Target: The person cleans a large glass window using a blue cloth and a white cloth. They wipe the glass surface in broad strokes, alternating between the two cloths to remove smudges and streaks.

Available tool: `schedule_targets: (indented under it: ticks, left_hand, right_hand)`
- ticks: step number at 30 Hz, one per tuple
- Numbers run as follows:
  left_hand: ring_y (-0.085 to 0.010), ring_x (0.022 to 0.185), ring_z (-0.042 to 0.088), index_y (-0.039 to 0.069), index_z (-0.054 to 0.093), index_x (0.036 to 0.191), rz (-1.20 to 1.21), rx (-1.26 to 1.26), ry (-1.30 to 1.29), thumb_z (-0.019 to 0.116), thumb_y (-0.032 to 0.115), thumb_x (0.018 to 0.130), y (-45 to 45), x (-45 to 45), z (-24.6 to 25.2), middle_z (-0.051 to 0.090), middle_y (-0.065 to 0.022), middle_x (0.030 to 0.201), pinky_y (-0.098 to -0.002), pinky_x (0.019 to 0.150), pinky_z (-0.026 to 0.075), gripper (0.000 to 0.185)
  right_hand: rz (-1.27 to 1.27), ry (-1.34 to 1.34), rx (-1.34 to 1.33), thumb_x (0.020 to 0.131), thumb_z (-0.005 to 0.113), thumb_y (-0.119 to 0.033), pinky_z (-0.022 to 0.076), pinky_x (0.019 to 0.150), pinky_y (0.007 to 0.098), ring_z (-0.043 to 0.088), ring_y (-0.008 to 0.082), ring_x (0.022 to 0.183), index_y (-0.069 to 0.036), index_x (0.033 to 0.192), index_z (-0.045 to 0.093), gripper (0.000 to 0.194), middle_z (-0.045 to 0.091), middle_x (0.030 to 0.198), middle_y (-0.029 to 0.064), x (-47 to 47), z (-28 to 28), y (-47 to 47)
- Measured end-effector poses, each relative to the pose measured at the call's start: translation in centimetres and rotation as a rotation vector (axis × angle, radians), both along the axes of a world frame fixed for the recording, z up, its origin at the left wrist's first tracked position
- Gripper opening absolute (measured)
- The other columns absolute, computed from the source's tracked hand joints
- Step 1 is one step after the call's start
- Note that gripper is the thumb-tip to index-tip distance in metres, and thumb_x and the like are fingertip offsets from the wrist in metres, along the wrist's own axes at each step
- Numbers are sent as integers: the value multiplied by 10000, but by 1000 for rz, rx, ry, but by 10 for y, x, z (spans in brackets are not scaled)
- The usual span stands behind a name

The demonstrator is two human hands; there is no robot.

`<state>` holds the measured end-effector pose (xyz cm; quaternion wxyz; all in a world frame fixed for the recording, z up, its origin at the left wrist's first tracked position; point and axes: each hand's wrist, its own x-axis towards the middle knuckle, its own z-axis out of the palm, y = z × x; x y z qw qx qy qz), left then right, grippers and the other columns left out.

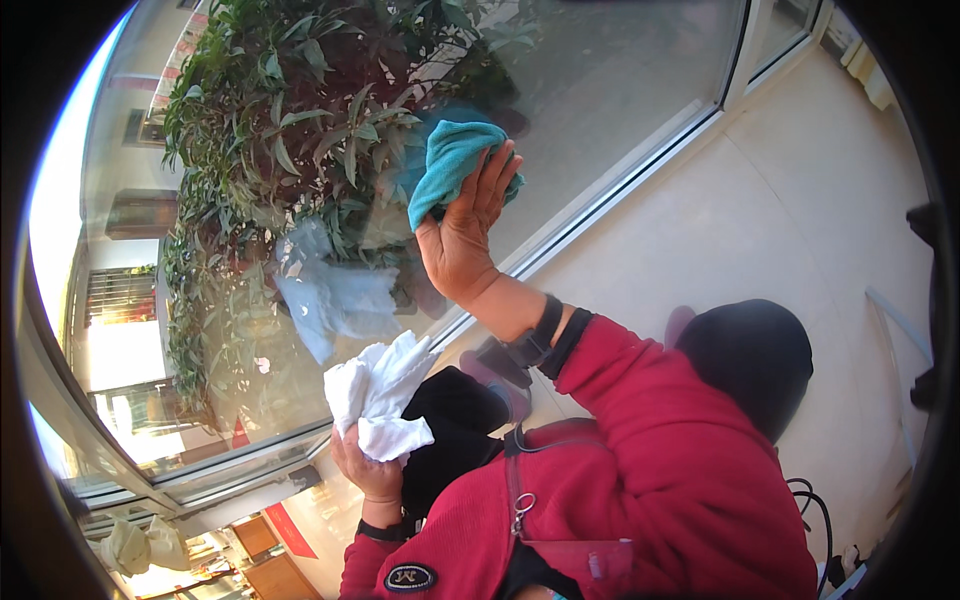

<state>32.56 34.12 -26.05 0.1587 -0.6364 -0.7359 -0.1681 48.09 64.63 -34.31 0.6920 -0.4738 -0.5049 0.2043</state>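
My right hand (469,232) holds a folded teal cloth (457,161) with the fingers spread over it. The cloth is at a large glass pane (600,97), against it or very close to it. Lower and to the left, my left hand (369,469) grips a bunched white cloth (386,397), held in front of the glass and apart from the teal cloth. A pale blue-white reflection of the white cloth shows in the pane, and a fainter teal one lies beside my right hand.
Leafy plants (300,112) stand behind the glass. A metal frame (600,202) edges the pane along the pale tiled floor (750,217). Pale bags (146,546) hang at lower left. A black cable (821,517) and a light-coloured pole (900,322) are at the right.
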Motion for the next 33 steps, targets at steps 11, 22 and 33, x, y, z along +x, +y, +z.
schedule_targets:
  ticks: [11, 22, 33]
  left_hand:
    - [-445, 1124, 581, 7, 611, 1149, 42, 22, 60, 814, 294, 787, -5, 1, -6, 606, -241, 1216, -488, 988, 447, 505]
    - [-445, 1143, 563, -4, 566, 1183, -3, -111, 61, 849, 440, 739, 2, 5, 11, 584, -242, 1232, -498, 988, 445, 688]
    - [-449, 1135, 562, 13, 572, 1170, 26, -129, 45, 851, 427, 742, 2, 8, 14, 582, -236, 1235, -504, 980, 444, 658]
  right_hand:
    - [-69, 126, -298, 1019, 421, -475, 10, 1242, 517, -4, 450, 1533, -13, 1593, 45, 826, -3, 1652, 282, 23, -129, 37]
    - [-94, 827, -1144, 1012, 369, -429, 252, 1207, 397, 235, 333, 1518, -49, 1577, 225, 696, 139, 1652, 251, 82, -271, 56]
    - [-186, 479, -1055, 840, 542, -63, 536, 860, 425, 677, 391, 948, 43, 1192, 576, 369, 668, 1055, 243, 63, -261, 35]
